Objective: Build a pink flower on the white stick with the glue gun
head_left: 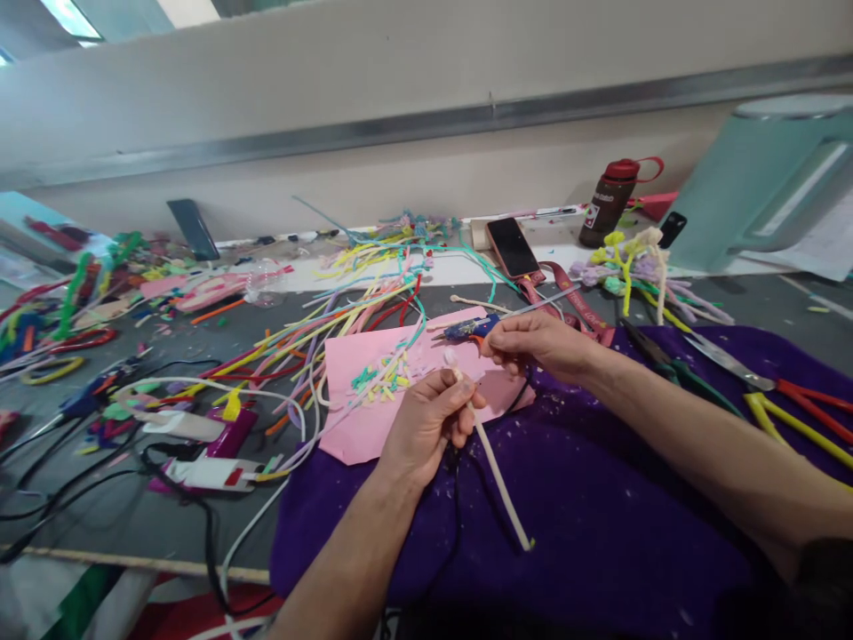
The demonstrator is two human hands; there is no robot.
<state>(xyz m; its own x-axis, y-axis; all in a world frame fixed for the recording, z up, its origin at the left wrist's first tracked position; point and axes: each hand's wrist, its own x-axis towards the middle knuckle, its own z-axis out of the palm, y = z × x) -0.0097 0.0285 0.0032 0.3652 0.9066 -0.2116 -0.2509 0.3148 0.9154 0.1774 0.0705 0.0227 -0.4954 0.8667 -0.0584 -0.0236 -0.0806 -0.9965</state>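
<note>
My left hand (436,413) is closed in a pinch around a white pipe cleaner (497,476). Its long straight end slants down to the right, and a whitish curled tip (450,357) sticks up above my fingers. My right hand (537,345) is closed on a blue hot glue gun (461,331) with an orange trigger. The nozzle points left, just above the curled tip, apart from it. Most of the gun's handle is hidden by my fingers. Beneath both hands lies a pink sheet (353,427) bearing small cut yellow and green pieces (383,378).
A purple cloth (600,498) covers the near table. Loose colourful pipe cleaners (360,311) spread behind and left. On the right are green-handled pliers (673,364) and red-handled pliers (766,380). A phone (513,249), a bottle (608,204) and a large teal jug (760,178) stand behind. Power cords and sockets (206,471) lie left.
</note>
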